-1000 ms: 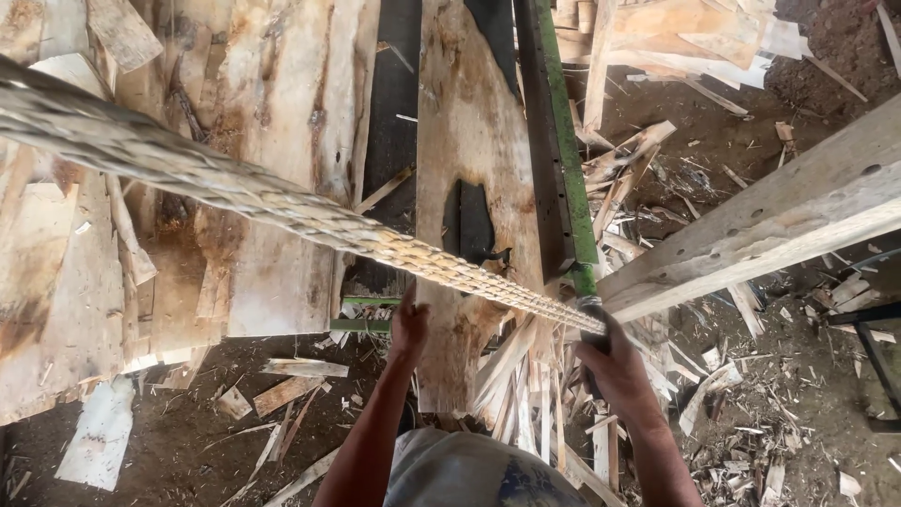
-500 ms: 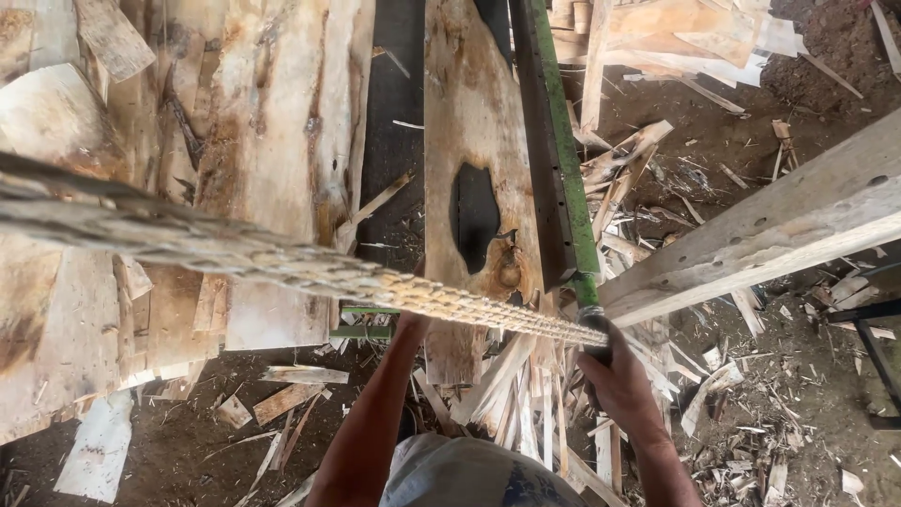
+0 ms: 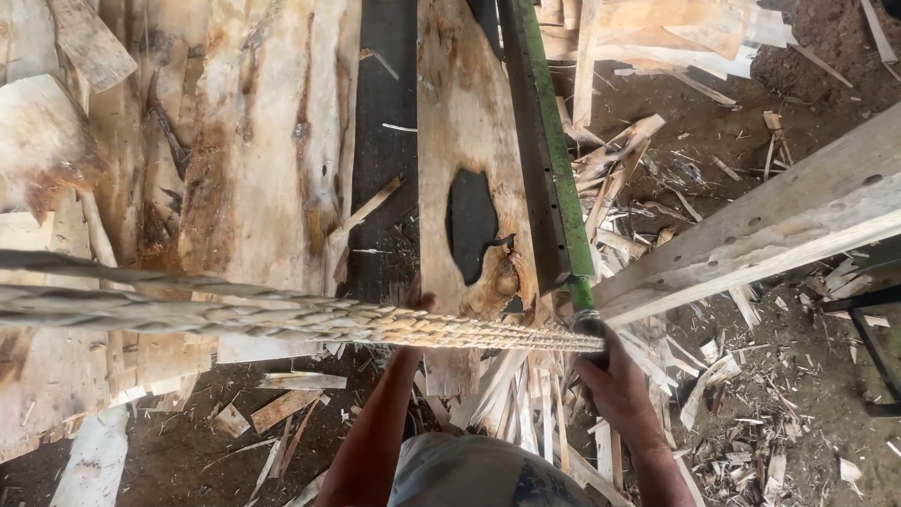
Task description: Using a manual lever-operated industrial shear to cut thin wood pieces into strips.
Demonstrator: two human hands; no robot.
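Right hand (image 3: 615, 380) clamped on green bar (image 3: 554, 160); left hand (image 3: 418, 305) grip hidden behind rope (image 3: 282, 314). Slab (image 3: 469, 169) looks heavy, stiff, splintery; grab near end.

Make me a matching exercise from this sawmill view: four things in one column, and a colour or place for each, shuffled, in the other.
Things:
1. rail
2. plank
3. rope
4. beam

Descriptions:
A. runs in from the left edge
B. painted green
C. has a dark hole
D. slants up to the right edge

Pairs: 1-B, 2-C, 3-A, 4-D
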